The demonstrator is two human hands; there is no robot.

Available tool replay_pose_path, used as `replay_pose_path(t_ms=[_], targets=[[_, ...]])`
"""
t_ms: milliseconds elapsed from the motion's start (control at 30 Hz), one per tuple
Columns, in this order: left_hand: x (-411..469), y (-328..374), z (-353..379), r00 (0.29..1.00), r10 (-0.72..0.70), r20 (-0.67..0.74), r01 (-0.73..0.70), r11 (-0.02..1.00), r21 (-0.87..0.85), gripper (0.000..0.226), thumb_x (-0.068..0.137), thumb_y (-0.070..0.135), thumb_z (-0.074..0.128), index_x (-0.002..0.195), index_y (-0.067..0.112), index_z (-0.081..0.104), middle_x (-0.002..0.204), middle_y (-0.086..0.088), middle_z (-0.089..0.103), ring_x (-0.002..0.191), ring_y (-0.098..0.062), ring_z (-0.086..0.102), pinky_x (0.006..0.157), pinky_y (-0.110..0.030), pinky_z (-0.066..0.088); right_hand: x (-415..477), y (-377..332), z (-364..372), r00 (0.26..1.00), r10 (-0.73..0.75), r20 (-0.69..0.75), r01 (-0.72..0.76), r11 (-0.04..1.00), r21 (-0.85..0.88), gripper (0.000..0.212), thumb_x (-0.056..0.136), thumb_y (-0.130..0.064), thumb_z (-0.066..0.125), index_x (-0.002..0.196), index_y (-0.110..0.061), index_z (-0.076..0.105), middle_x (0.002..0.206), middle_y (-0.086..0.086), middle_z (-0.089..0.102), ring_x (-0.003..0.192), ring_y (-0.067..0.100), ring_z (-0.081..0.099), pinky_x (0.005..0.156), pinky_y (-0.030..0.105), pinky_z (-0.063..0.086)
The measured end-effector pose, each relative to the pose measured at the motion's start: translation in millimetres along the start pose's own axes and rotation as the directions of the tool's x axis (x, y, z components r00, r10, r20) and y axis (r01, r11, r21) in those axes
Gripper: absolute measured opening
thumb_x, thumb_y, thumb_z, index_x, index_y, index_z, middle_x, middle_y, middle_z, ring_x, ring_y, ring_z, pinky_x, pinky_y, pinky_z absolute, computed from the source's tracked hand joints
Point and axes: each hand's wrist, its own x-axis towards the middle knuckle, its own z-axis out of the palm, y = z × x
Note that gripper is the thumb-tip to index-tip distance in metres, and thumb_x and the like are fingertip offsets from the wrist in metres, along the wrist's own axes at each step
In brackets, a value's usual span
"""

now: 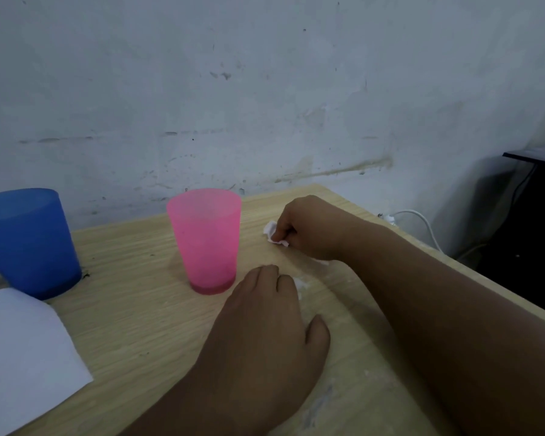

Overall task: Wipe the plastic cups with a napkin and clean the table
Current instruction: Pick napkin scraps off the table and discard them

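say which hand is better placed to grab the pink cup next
Probably left: the left hand rests flat beside the pink cup, holding nothing, while the right hand pinches the napkin.

Illumination is dim and flat, with a cold bluish cast over the wall [265, 89]. No light source is in your view. Shadows are soft: a faint one lies left of the pink cup's [206, 240] foot on the table [123, 309], a darker one under the blue cup [29, 243]. The far right corner around the black furniture [532, 231] falls near black, detail lost. No glare noted; the napkin [272, 232] pinched in your right hand [309, 228] and the white sheet [22, 350] read grey-blue, unclipped. Focus is soft throughout, with smeared grain. Your left hand [265, 335], nearest the lens, is soft-edged and stretched by the wide angle.
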Motion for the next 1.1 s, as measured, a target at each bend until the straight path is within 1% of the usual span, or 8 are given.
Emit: replay_pose_path(t_ms=[133,267,367,500,633,800,933,1100], targets=[[-0.3,0.8,-0.2,1.000,0.009,-0.002,-0.009,1.000,-0.001,0.052,0.088,0.056,0.028,0.130,0.031,0.048,0.111,0.012,0.044,0.110,-0.007,0.040,0.098,-0.029,0.039,-4.9,9.5,-3.8,0.997,0.072,-0.036,-0.070,0.997,0.042,0.025,0.089,-0.007,0.063,0.105,-0.019,0.078,0.108,-0.003,0.076,0.097,0.007,0.064,0.069,0.004,0.036],[0.5,1.1,-0.6,1.000,0.016,-0.002,-0.016,1.000,0.023,0.053,0.087,0.056,0.026,0.128,0.031,0.049,0.111,0.012,0.045,0.108,-0.008,0.041,0.098,-0.029,0.039,-9.7,23.2,-8.1,0.980,0.167,-0.105,-0.147,0.974,0.172,0.021,0.086,-0.006,0.065,0.098,-0.017,0.080,0.102,-0.002,0.077,0.075,-0.005,0.058,0.060,-0.005,0.037],[1.3,2.6,-0.1,1.000,0.018,-0.011,-0.018,0.999,0.047,0.054,0.086,0.055,0.025,0.129,0.031,0.048,0.113,0.012,0.045,0.110,-0.008,0.040,0.101,-0.029,0.037,-9.5,28.4,-6.2,0.953,0.239,-0.187,-0.202,0.959,0.198,0.020,0.084,-0.002,0.064,0.091,-0.010,0.080,0.103,-0.002,0.077,0.081,-0.004,0.062,0.060,0.003,0.043],[1.8,3.5,0.3,1.000,0.013,-0.001,-0.013,0.996,0.083,0.055,0.086,0.055,0.023,0.128,0.030,0.047,0.115,0.010,0.043,0.112,-0.010,0.039,0.102,-0.030,0.036,2.0,23.6,2.4,0.962,0.244,-0.120,-0.242,0.970,0.030,0.019,0.082,0.002,0.055,0.084,-0.001,0.073,0.080,-0.001,0.070,0.076,0.008,0.064,0.068,0.031,0.048],[2.2,3.2,0.9,1.000,-0.001,-0.001,0.001,0.997,0.075,0.055,0.085,0.057,0.022,0.126,0.030,0.047,0.116,0.010,0.044,0.112,-0.009,0.040,0.101,-0.031,0.037,15.7,11.9,5.6,0.980,0.199,0.004,-0.197,0.973,-0.118,0.014,0.080,0.004,0.055,0.081,-0.002,0.068,0.084,0.015,0.063,0.079,0.025,0.060,0.063,0.025,0.041],[1.5,1.6,0.3,1.000,0.004,0.016,-0.005,0.999,0.053,0.062,0.084,0.059,0.018,0.134,0.031,0.045,0.118,0.012,0.044,0.112,-0.007,0.040,0.100,-0.031,0.039,7.1,-3.2,2.9,1.000,0.006,0.002,-0.006,1.000,-0.002,0.020,0.082,0.003,0.057,0.083,-0.002,0.076,0.073,-0.016,0.057,0.062,-0.016,0.051,0.059,0.001,0.033],[0.8,2.3,0.3,1.000,-0.005,0.017,0.004,0.999,0.042,0.056,0.087,0.058,0.024,0.131,0.032,0.045,0.116,0.013,0.043,0.111,-0.007,0.039,0.100,-0.029,0.037,-1.2,2.8,-4.8,0.999,-0.029,0.039,0.026,0.997,0.079,0.024,0.088,-0.009,0.063,0.102,-0.021,0.079,0.102,-0.006,0.075,0.081,-0.004,0.052,0.068,0.001,0.032],[1.5,4.3,0.3,1.000,0.002,0.017,-0.003,0.997,0.081,0.056,0.087,0.056,0.024,0.131,0.030,0.046,0.115,0.012,0.045,0.111,-0.007,0.040,0.101,-0.029,0.037,4.7,2.3,-1.2,0.980,0.095,-0.173,-0.056,0.974,0.219,0.023,0.089,-0.010,0.063,0.103,-0.020,0.079,0.105,-0.003,0.076,0.076,-0.006,0.053,0.068,-0.002,0.030]])
